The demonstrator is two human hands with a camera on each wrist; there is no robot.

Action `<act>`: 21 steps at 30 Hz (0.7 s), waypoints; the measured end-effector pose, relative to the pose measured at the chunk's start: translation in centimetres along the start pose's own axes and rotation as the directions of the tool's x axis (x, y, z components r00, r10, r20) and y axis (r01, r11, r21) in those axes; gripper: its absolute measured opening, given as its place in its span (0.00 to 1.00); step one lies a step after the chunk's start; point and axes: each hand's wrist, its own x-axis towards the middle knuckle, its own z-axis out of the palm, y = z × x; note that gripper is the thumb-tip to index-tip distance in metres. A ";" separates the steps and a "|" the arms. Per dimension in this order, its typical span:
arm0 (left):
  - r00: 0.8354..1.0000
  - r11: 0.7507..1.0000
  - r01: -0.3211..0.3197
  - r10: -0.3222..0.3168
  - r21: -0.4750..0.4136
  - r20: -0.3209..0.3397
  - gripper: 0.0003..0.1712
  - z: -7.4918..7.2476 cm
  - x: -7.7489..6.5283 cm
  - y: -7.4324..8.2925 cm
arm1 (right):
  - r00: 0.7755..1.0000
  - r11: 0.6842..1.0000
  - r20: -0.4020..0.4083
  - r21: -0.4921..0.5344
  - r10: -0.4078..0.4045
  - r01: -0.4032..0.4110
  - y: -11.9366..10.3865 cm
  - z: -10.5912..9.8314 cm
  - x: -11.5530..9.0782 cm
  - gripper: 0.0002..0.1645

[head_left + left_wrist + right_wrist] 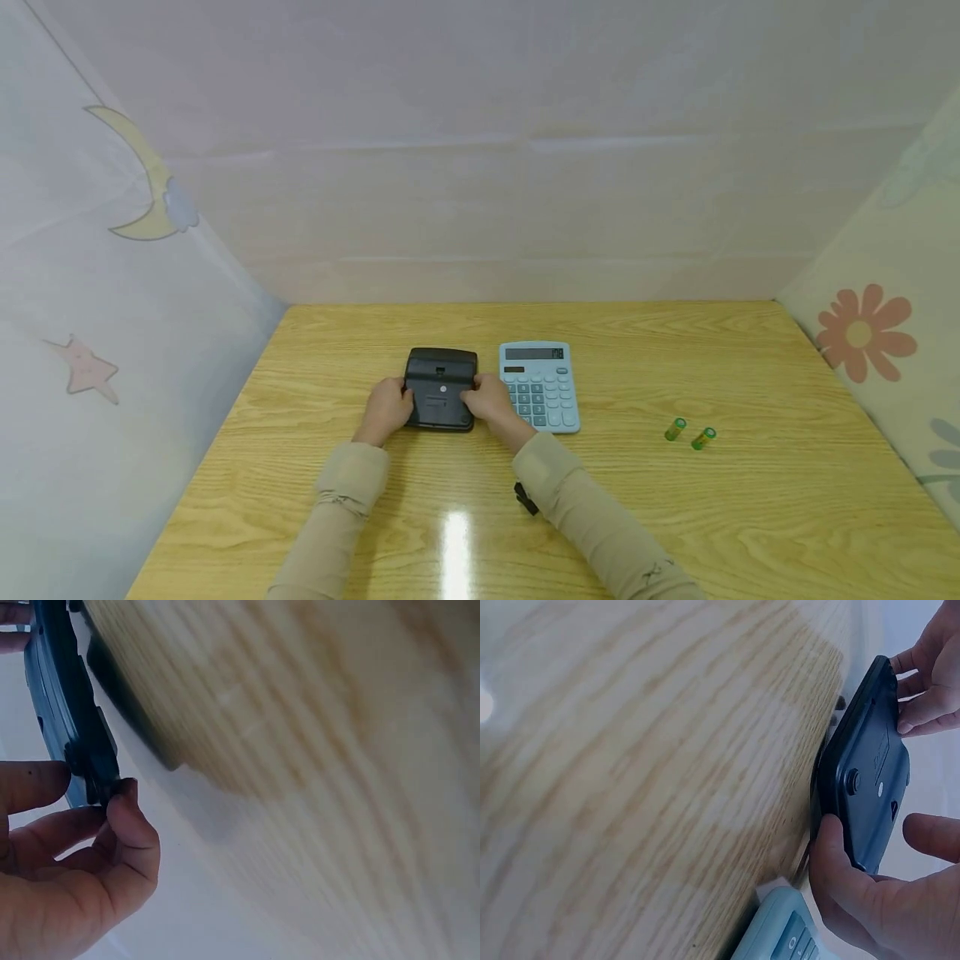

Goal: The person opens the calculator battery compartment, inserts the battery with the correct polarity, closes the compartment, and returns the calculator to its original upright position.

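Both hands hold a black calculator (pixel 441 375) with its back facing up, just over the table. A small round foot and a white dot show on that back in the right wrist view. My left hand (pixel 386 408) grips the left edge, thumb on the back and fingers curled at the side and underneath. At the opposite edge my right hand (pixel 491 402) pinches it, fingers (pixel 836 851) curled against the rim. Close to the right hand, a light blue calculator (pixel 553 417) lies face up, with digits on its display.
Two green batteries (pixel 676 429) lie apart on the right part of the wooden table (pixel 630 358). A small black piece (pixel 525 498) is partly covered by the right sleeve (pixel 570 492). Printed cloth walls (pixel 480 200) enclose the table's back and sides.
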 end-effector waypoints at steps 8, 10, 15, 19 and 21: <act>0.999 0.999 0.038 -0.038 0.003 0.013 0.16 0.4 0.0 0.2 | 1.000 0.999 -0.004 -0.037 -0.013 0.013 0.1 0.0 0.1 0.26; 0.999 0.999 0.037 -0.037 0.012 0.011 0.16 0.4 -0.1 0.3 | 1.000 0.999 0.001 -0.044 -0.021 0.021 0.0 -0.1 0.1 0.25; 1.000 0.998 0.007 -0.008 0.067 0.014 0.18 0.4 -0.2 0.4 | 0.999 0.996 0.010 -0.079 -0.039 0.039 0.1 -0.2 0.3 0.22; 1.000 0.995 0.001 -0.004 0.097 0.030 0.19 0.5 -0.2 0.6 | 0.999 0.994 0.009 -0.102 -0.045 0.046 0.2 -0.2 0.4 0.22; 0.999 0.994 0.006 -0.011 0.106 0.047 0.20 0.4 -0.1 0.6 | 0.999 0.992 0.006 -0.115 -0.054 0.054 0.2 -0.2 0.5 0.22</act>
